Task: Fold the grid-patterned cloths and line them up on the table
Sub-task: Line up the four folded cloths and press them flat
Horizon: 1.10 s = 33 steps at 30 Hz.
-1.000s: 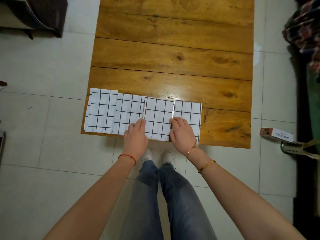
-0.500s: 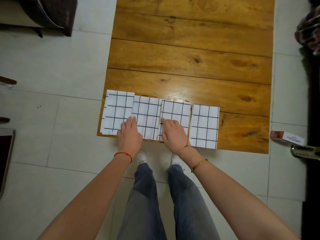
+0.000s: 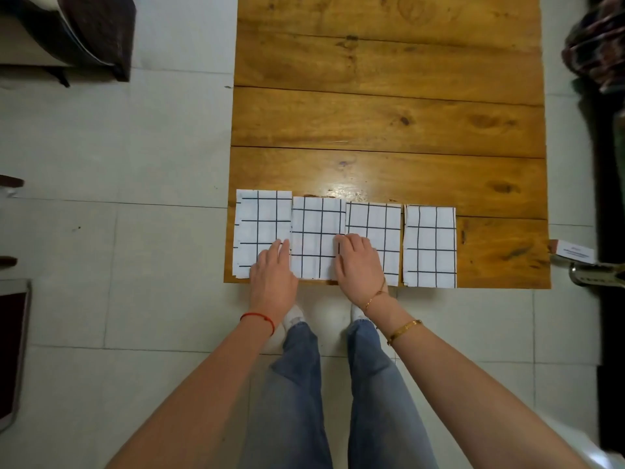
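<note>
Filling most of the upper view, a wooden table [image 3: 389, 106] made of broad planks is seen standing on a pale tiled floor [image 3: 118, 147]. Four folded grid-patterned cloths are laid in a row along the table's near edge: the first cloth [image 3: 262, 214] at the left end, the second cloth [image 3: 316, 225] touching it, the third cloth [image 3: 375, 221] touching that, and the fourth cloth [image 3: 429, 245] just beside it with a thin gap. The left hand [image 3: 274, 275] is laid flat with fingers pressed together, resting on the near right corner of the first cloth at the seam with the second. The right hand [image 3: 358, 265] is laid flat on the near left part of the third cloth, fingers close together and curled at the edge of the second cloth. Nothing is pinched by either hand. A small box [image 3: 573, 252] is seen on the floor by the table's right corner.
</note>
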Tool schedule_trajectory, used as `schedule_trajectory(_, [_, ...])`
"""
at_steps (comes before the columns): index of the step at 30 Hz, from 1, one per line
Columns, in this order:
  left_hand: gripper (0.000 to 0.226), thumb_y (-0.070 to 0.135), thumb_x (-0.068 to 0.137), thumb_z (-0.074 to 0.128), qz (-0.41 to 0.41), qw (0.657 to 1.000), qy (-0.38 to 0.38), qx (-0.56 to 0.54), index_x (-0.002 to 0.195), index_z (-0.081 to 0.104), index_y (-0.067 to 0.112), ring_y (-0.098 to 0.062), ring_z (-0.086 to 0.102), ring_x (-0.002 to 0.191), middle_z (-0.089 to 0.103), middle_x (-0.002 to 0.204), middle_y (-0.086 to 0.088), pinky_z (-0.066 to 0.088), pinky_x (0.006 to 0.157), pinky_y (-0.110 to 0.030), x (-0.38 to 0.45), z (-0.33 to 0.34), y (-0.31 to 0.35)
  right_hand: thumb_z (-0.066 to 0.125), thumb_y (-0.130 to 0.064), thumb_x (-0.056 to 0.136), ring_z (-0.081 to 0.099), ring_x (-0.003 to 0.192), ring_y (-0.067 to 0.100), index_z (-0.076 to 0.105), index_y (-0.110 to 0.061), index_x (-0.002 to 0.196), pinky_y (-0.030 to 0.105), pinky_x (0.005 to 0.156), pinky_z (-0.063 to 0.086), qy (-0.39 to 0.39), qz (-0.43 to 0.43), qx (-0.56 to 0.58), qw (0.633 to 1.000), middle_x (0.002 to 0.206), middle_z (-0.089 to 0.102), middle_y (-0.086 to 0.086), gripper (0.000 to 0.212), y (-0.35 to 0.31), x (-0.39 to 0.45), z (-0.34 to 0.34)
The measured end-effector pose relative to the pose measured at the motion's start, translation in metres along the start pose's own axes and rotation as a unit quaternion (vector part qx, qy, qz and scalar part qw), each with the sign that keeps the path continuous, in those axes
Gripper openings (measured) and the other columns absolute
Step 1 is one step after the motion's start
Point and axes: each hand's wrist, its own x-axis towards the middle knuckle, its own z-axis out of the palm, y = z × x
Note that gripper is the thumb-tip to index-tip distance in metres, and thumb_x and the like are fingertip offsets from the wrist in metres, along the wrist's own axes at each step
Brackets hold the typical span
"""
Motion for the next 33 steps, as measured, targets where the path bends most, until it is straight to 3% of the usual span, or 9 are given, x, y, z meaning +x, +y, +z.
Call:
schedule_trajectory(4, [0.063,0.016,0.096,0.046,-0.029,0.999,0.012,0.011,0.152,0.018,0.014,-0.024,0.026,0.141,0.021,0.158,-0.007,0.031,0.113,-0.038,0.001,-0.011,-0.031,0.046,-0.013,0.087,0.054,0.097,0.029,0.057,-0.005,0.118,0.042,0.079,0.05,-0.004,-0.033,0.022,0.999,0.112,0.059,0.011,0.033,-0.03,0.011,0.005])
schedule_trajectory(8, [0.063,0.016,0.095,0.047,-0.057,0.998,0.012,0.021,0.152,0.019,0.014,-0.024,0.03,0.137,0.02,0.158,-0.006,0.035,0.107,-0.038,0.002,-0.019,-0.062,0.027,-0.027,0.086,0.052,0.108,0.029,0.054,-0.008,0.127,0.041,0.084,0.049,-0.043,-0.072,0.037,0.996,0.125,0.058,0.008,0.053,-0.062,0.021,0.017])
schedule_trajectory(14, [0.062,0.017,0.096,0.046,-0.057,0.998,0.002,0.015,0.152,0.019,0.013,-0.025,0.032,0.135,0.022,0.157,-0.008,0.037,0.105,-0.037,0.005,-0.02,-0.078,0.047,-0.017,0.092,0.047,0.116,0.031,0.048,-0.008,0.133,0.044,0.09,0.046,-0.092,-0.049,0.007,0.994,0.134,0.052,0.009,0.043,-0.073,0.028,0.03])
schedule_trajectory(33, [0.061,0.018,0.096,0.045,-0.019,1.0,-0.021,0.007,0.152,0.02,0.014,-0.024,0.033,0.134,0.017,0.16,-0.003,0.039,0.102,-0.038,0.001,-0.018,-0.094,0.048,-0.018,0.092,0.049,0.114,0.031,0.05,-0.009,0.132,0.043,0.088,0.047,-0.09,-0.058,0.004,0.994,0.131,0.053,0.01,0.042,-0.08,0.026,0.035])
